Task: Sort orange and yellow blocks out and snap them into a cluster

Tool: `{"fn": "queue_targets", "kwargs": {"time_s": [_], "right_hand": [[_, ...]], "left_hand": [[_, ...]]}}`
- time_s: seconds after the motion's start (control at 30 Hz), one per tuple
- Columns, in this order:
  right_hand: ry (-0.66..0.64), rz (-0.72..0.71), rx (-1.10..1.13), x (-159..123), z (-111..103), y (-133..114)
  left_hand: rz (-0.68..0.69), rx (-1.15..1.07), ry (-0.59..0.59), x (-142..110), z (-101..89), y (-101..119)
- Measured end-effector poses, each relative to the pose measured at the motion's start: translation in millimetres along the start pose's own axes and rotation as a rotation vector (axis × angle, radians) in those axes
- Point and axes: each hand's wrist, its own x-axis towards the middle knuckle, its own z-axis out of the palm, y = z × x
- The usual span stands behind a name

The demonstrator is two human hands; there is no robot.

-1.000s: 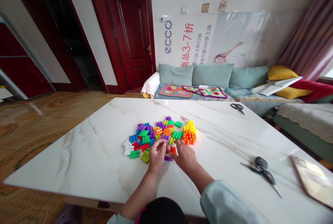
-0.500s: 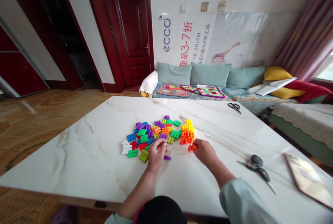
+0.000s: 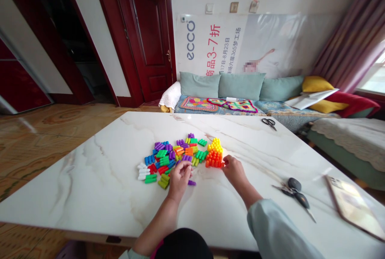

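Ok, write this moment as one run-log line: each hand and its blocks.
left hand: over multicoloured plastic blocks | right hand: fingertips at orange blocks | surface: white marble table

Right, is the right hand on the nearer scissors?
No, the right hand is at the orange plastic blocks, apart from the nearer scissors.

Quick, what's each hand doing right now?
Left hand: curled, can't tell if holding anything.
Right hand: touching the orange blocks, grip unclear.
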Motion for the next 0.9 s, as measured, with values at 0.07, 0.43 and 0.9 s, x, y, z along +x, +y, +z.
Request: {"fn": "queue_targets", "kwargs": {"time_s": [0.07, 0.43, 0.9], "right_hand": [[0.023, 0.006, -0.018, -3.0, -5.1, -3.4], [0.004, -0.139, 0.02, -35.9, -42.1, -63.1], [-0.056, -0.198, 0.075, -42.4, -48.2, -68.4]], "left_hand": [[0.074, 0.083, 0.012, -0.8, -0.6, 1.3], [0.369, 0.781, 0.15, 34.7, -15.6, 10.5], [0.213, 0.933, -0.475, 118.9, -47.7, 0.0]]}}
